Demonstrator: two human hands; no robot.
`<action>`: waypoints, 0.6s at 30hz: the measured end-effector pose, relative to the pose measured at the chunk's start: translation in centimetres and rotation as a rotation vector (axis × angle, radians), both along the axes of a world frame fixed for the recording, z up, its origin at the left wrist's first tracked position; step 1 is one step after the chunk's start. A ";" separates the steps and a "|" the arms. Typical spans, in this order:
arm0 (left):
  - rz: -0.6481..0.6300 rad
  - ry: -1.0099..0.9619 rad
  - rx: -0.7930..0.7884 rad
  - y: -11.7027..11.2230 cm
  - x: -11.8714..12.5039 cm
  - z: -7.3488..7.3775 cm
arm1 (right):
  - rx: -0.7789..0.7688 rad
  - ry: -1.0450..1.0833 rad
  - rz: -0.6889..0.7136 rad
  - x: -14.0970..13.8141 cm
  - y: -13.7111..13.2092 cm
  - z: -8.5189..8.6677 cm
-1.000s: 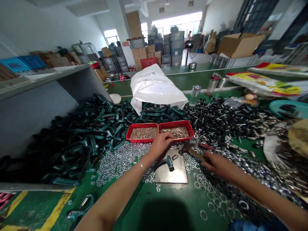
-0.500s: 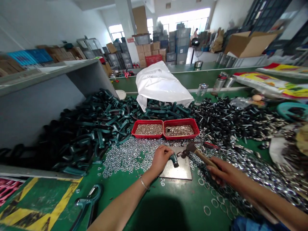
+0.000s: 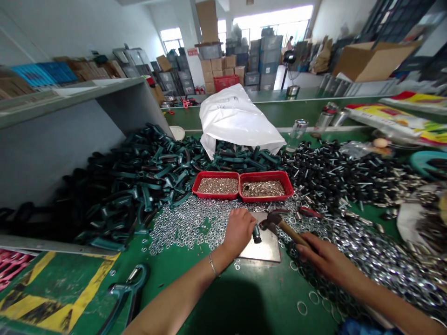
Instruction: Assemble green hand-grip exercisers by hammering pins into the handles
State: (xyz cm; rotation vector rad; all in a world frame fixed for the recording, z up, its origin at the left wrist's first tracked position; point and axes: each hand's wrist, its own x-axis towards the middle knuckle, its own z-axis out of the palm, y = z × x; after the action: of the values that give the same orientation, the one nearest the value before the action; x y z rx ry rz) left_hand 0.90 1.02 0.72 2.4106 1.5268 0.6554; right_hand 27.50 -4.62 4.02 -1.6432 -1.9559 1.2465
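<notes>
My left hand point(image 3: 239, 231) grips a teal plastic part, with its dark metal-tipped end point(image 3: 257, 234) standing up from a steel plate point(image 3: 265, 249). My right hand point(image 3: 323, 260) is closed around the wooden handle of a small hammer point(image 3: 292, 231). The hammer's steel head point(image 3: 274, 221) is held just beside the part's tip, above the plate's far edge. Most of the teal part is hidden inside my left fist. Loose steel washers point(image 3: 188, 228) lie around the plate on the green bench point(image 3: 195, 279).
A red two-part tray point(image 3: 242, 185) of small metal pieces stands just beyond the plate. Heaps of teal parts point(image 3: 139, 186) and black pins point(image 3: 335, 179) lie behind it. A white plastic bag point(image 3: 237, 116), a glass jar point(image 3: 296, 135) and a teal clamp point(image 3: 125, 291) are also on the bench.
My left hand has moved from near the tray down onto the teal part and now holds it upright. The hammer head has come in closer to the part's tip.
</notes>
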 end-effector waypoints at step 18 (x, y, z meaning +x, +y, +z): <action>-0.030 -0.147 -0.217 -2.4 -0.9 -0.1 | 0.214 -0.165 -0.054 -0.6 1.1 -1.2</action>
State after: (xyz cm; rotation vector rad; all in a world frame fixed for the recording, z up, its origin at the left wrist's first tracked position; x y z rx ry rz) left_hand -0.02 -1.41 0.66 2.1712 1.4205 0.6107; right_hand 26.90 -3.50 2.83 -1.7231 -2.0436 0.8721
